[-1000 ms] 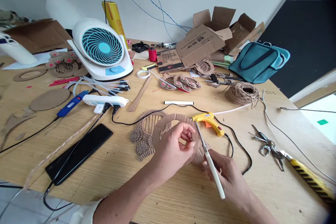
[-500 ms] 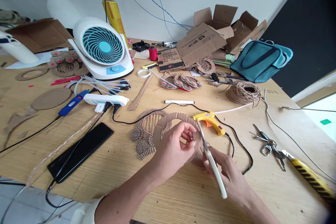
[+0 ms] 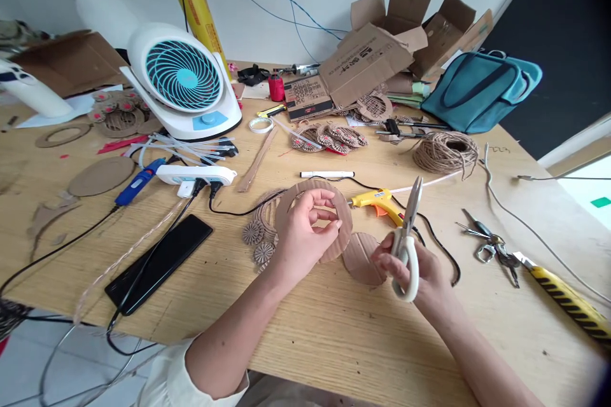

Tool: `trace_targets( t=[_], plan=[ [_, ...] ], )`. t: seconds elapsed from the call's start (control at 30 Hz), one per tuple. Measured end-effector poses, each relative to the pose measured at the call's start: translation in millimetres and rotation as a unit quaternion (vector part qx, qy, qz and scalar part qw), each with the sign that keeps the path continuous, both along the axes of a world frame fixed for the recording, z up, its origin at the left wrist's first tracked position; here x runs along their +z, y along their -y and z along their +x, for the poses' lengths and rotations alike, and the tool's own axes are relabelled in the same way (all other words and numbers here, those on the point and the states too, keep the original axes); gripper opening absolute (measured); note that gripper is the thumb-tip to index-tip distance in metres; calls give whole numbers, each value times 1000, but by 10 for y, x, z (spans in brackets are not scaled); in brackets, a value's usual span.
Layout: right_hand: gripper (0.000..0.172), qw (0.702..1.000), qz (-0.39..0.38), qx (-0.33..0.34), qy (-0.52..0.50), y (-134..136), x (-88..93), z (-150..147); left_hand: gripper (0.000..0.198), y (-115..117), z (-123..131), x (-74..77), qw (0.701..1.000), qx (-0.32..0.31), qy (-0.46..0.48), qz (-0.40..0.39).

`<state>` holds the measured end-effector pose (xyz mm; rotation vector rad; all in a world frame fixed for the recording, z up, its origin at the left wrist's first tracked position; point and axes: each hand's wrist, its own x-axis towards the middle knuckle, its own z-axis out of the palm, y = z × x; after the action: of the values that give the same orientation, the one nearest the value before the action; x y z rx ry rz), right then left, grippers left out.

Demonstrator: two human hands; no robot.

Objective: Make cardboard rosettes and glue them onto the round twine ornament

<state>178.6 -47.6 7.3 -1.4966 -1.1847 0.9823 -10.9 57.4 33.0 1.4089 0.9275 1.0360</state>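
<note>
My left hand (image 3: 310,226) hovers over a flat cardboard ring (image 3: 344,229), its fingers curved and a gap showing between thumb and fingertips. Nothing is visible in that gap; the palm side is hidden. My right hand (image 3: 424,273) grips white-handled scissors (image 3: 405,248), blades pointing up and away. A round cardboard disc (image 3: 363,259) lies on the table just left of those scissors. Partly under the ring sits a corrugated piece with pleated cardboard rosettes (image 3: 263,253). Beyond my right hand rests a yellow glue gun (image 3: 379,202).
A white marker (image 3: 327,174), power strip (image 3: 195,175) and black phone (image 3: 160,264) lie on the table. Cables cross it. To the right are keys (image 3: 491,248), a yellow utility knife (image 3: 568,299) and coiled paper cord (image 3: 443,151). A fan (image 3: 184,76) stands at the back left.
My right hand has pulled the scissors away from the cardboard and turned the blades upward. My left hand and the ring have shifted forward and left, exposing the disc.
</note>
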Motion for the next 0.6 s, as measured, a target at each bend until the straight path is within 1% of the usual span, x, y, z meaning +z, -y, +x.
trace_targets(
  t=[0.1, 0.17, 0.23, 0.3, 0.43, 0.5, 0.53, 0.6],
  plan=[
    [36, 999, 19, 16, -46, -41, -5, -187, 41, 82, 75, -34, 999, -5, 35, -19],
    [36, 997, 17, 24, -66, -58, -17, -267, 42, 139, 123, -49, 998, -6, 57, -32],
    [36, 997, 3, 27, -74, -67, -28, -298, 40, 182, 162, -59, 996, -9, 75, -38],
    [37, 997, -6, 17, -74, -72, -31, -298, 37, 206, 192, -73, 995, -19, 87, -43],
    [36, 996, 5, -14, -82, -86, -14, -280, 29, 200, 218, -138, 995, -38, 82, -51],
    [35, 995, 9, -22, -93, -91, -7, -266, 22, 194, 208, -174, 997, -50, 51, -29],
    [35, 995, 8, -23, -99, -91, -5, -254, 18, 195, 197, -184, 998, -57, 24, -6],
    [33, 994, 0, -28, -109, -89, -5, -216, 13, 211, 162, -173, 994, -66, -49, 78]
  ],
)
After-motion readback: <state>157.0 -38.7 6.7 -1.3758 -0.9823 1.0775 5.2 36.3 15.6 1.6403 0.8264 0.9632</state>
